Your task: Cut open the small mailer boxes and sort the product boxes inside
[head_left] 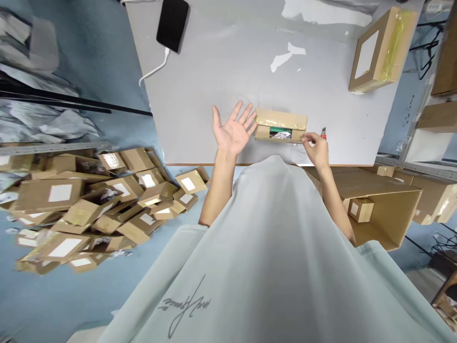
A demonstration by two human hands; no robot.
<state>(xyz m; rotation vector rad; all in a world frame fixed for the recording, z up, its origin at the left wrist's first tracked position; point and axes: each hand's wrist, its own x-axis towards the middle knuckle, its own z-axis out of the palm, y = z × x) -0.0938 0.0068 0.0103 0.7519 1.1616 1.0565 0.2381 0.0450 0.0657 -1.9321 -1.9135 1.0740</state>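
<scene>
A small, narrow cardboard box (pixel 281 117) lies near the front edge of the table, its flap parted in the middle. Through the gap show something green (pixel 280 129) and something silvery and crumpled (pixel 282 135); I cannot make out their kind. My left hand (pixel 232 133) is open at the box's left end, palm up, fingers spread. At the right end, my right hand (pixel 316 148) is closed around a box cutter (pixel 323 135) with a red handle, its blade pointing away from me. The thumb and index fingertips of that hand meet at the box's right corner.
A taped, labelled carton (pixel 378 52) stands at the table's back right. A black phone (pixel 173 24) on a white cable lies at the back left. Opened boxes (pixel 64 193) heap on the floor to the left. A large carton (pixel 389 190) holding a small box sits below right.
</scene>
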